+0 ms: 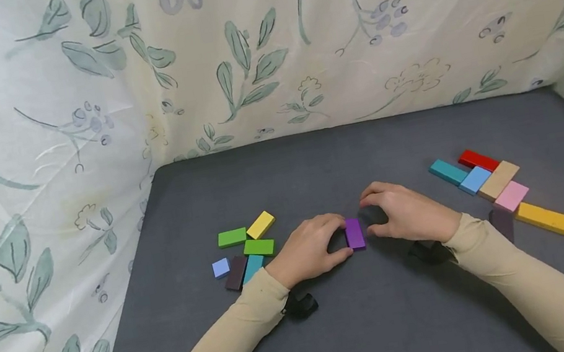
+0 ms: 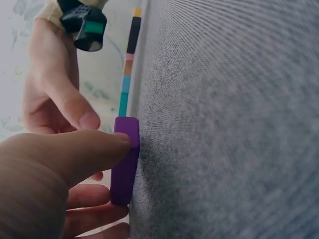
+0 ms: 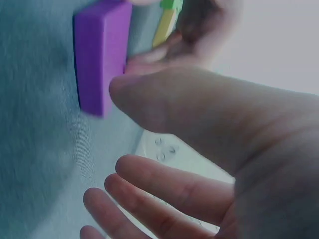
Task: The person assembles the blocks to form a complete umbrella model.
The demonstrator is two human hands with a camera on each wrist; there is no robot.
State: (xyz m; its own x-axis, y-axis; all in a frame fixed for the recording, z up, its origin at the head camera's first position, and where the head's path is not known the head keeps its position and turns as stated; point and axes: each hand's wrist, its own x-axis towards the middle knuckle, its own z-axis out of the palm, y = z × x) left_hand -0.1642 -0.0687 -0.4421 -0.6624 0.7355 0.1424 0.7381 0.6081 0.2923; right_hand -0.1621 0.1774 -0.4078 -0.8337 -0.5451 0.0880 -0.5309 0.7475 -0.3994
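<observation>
A purple block lies flat at the middle of the dark table. My left hand holds it from its left side, thumb near one end and fingertips near the other. In the left wrist view the thumb overlaps the upper part of the block, with fingers at its lower end. My right hand is just right of the block, thumb and fingers spread apart with nothing between them. In the right wrist view its thumb tip overlaps the purple block's edge.
Left of my hands lie several small blocks, among them a green, a yellow and a dark one. At right sits a group with red, pink and a long yellow block. Patterned cloth hangs behind the table.
</observation>
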